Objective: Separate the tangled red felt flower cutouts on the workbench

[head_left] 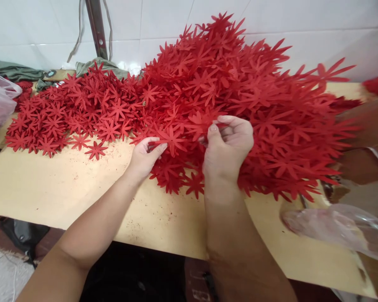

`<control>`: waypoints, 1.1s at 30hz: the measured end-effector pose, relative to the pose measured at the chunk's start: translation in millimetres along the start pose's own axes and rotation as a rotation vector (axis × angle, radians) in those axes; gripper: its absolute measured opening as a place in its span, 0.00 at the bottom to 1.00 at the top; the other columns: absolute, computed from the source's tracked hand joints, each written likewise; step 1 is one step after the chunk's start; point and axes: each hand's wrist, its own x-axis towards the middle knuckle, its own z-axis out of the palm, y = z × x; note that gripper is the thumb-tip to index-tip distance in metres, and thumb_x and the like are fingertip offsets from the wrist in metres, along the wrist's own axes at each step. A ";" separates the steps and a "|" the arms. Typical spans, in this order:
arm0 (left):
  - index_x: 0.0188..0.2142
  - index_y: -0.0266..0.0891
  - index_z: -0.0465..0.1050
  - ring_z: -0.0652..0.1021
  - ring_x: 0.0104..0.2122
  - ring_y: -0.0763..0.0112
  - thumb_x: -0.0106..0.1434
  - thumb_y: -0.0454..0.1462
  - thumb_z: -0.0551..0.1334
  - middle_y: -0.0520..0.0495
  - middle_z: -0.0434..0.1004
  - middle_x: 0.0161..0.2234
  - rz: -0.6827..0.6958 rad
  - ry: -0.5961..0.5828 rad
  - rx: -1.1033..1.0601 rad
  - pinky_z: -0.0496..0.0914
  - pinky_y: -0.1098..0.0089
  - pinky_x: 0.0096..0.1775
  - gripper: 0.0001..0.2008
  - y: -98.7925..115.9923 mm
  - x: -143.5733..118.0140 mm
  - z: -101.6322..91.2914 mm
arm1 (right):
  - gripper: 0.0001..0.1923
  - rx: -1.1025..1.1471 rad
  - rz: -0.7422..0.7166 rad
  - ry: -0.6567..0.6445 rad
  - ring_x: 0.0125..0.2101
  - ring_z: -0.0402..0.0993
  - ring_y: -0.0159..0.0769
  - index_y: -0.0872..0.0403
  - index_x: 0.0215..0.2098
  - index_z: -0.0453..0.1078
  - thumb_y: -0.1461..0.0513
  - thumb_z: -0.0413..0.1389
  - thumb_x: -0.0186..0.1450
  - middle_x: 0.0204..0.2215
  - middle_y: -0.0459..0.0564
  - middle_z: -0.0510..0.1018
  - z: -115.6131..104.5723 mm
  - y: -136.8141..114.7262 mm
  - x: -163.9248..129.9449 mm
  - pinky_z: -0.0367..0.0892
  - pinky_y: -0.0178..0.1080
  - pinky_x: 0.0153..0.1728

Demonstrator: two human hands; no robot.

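Note:
My left hand point(147, 156) pinches one arm of a red flower-shaped cutout point(172, 141) between thumb and fingers. Just to the right, my right hand point(228, 140) is closed in a pinch at the edge of another red flower-shaped cutout point(199, 125). Both hands are over the front of a tall heap of the same cutouts point(271, 105), which have long, narrow, pointed arms. A lower, flatter pile of smaller-looking cutouts point(59, 113) spreads out to the left. Two loose ones point(96, 150) lie at that pile's front edge.
The pale wooden table point(82, 188) has specks of red debris. Clear plastic bags lie at the left point(1, 98) and right point(337, 226). A brown cardboard box point(365, 159) stands at the right. Green cloth point(15, 70) and a metal upright point(97, 29) are along the tiled wall.

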 end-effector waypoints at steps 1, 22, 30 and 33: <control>0.30 0.38 0.70 0.69 0.23 0.80 0.49 0.37 0.70 0.56 0.73 0.24 0.001 0.004 -0.003 0.65 0.73 0.29 0.11 0.0 0.2 -0.2 | 0.10 -0.002 -0.023 -0.022 0.22 0.65 0.28 0.48 0.36 0.63 0.55 0.58 0.59 0.30 0.45 0.70 -0.2 1.1 -0.6 0.68 0.38 0.23; 0.29 0.38 0.74 0.75 0.25 0.80 0.45 0.37 0.72 0.54 0.78 0.26 -0.084 -0.134 -0.199 0.69 0.75 0.33 0.12 4.9 -4.8 -4.8 | 0.15 -0.051 -0.059 -0.316 0.27 0.67 0.30 0.52 0.29 0.64 0.49 0.55 0.61 0.26 0.45 0.70 14.3 -28.9 -25.2 0.66 0.38 0.31; 0.30 0.39 0.73 0.75 0.25 0.81 0.47 0.35 0.71 0.56 0.77 0.26 -0.118 -0.074 -0.274 0.70 0.75 0.33 0.11 14.6 -3.9 -8.3 | 0.10 0.030 0.111 -0.210 0.22 0.59 0.27 0.52 0.29 0.64 0.54 0.55 0.59 0.23 0.42 0.65 7.9 -27.9 -16.0 0.60 0.35 0.26; 0.34 0.41 0.74 0.77 0.29 0.78 0.48 0.36 0.71 0.54 0.79 0.30 -0.102 -0.185 -0.309 0.72 0.73 0.37 0.13 17.1 -5.0 -9.2 | 0.11 0.025 0.051 -0.278 0.25 0.64 0.28 0.52 0.29 0.64 0.53 0.56 0.59 0.25 0.44 0.68 10.6 -27.8 -19.5 0.64 0.36 0.29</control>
